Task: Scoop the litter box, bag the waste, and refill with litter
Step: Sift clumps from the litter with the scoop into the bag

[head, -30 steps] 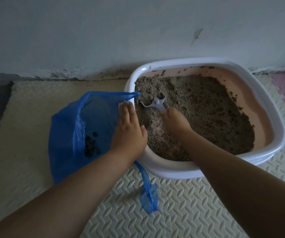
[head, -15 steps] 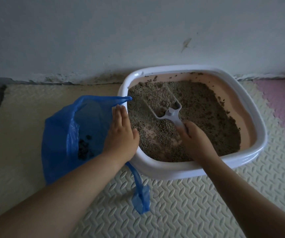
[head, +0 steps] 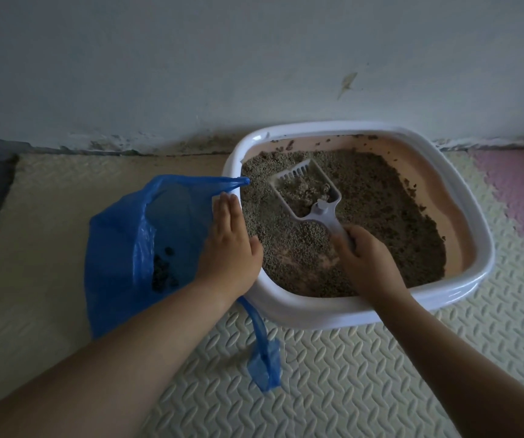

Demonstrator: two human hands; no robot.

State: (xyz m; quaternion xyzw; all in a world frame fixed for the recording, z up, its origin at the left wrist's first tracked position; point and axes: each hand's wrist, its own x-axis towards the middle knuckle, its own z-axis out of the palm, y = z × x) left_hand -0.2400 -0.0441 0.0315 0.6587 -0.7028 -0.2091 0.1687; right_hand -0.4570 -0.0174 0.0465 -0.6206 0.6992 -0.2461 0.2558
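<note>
Right grip [head: 366, 263] round scoop [head: 308, 191] handle, laden head ahead, over litter [head: 380, 216]

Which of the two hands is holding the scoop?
The right hand, gripping the scoop by its handle above the litter; the left hand lies flat with straight fingers against the blue bag.
</note>
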